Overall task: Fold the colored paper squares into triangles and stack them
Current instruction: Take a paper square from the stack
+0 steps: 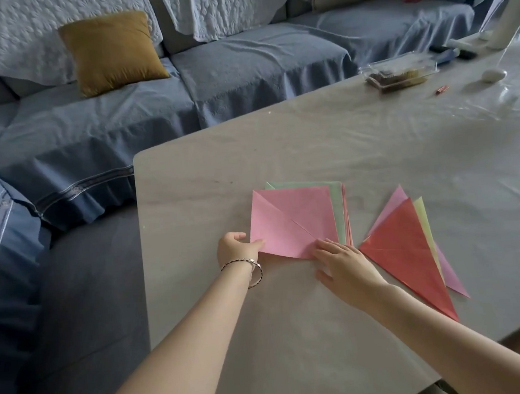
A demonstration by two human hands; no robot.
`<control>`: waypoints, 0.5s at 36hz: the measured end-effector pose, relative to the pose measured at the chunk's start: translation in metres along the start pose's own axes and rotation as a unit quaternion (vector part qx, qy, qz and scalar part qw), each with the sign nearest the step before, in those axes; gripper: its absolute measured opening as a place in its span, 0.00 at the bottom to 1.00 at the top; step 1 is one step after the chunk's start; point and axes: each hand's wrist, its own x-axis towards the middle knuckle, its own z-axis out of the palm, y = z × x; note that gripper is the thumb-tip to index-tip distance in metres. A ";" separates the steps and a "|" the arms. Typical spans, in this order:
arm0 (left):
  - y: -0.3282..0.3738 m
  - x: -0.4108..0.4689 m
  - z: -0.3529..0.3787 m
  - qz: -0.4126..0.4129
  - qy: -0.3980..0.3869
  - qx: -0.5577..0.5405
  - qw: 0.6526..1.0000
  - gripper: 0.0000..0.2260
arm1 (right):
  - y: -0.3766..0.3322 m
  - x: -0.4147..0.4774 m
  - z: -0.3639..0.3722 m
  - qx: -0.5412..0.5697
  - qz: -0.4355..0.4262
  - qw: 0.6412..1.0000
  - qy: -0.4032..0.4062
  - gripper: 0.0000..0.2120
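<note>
Left hand [236, 247] pinches the creased pink paper square [295, 219] at its left corner; right hand [341, 260] (fingers flat) presses the lower corner.

Left hand [236, 247], bracelet [252, 268] on wrist, pinches left corner of pink sheet [295, 222], thumb on top, fingers curled. Right hand [343, 262] flat, fingers straight, tips pressing sheet's near corner. Both bare forearms stretch forward, left crossing table [280, 151] left edge.

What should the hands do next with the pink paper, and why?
Probably fold it: the left hand pinches a corner of the pink square, the right hand presses the crease end, so swing that corner across into a triangle.
</note>
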 end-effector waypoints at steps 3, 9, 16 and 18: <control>-0.001 0.000 -0.001 0.005 0.009 -0.004 1.000 0.12 | 0.000 -0.001 0.000 -0.007 -0.007 1.000 0.002 0.15; -0.006 -0.007 -0.010 0.016 0.009 -0.012 1.000 0.04 | 0.003 -0.003 0.000 0.002 -0.019 1.000 0.013 0.19; -0.021 -0.012 -0.033 0.030 0.025 0.034 0.999 0.11 | 0.000 -0.011 0.007 0.002 -0.049 0.998 0.031 0.27; -0.023 -0.015 -0.041 0.049 0.037 0.064 0.996 0.11 | -0.005 -0.012 0.009 0.029 -0.063 0.997 0.031 0.28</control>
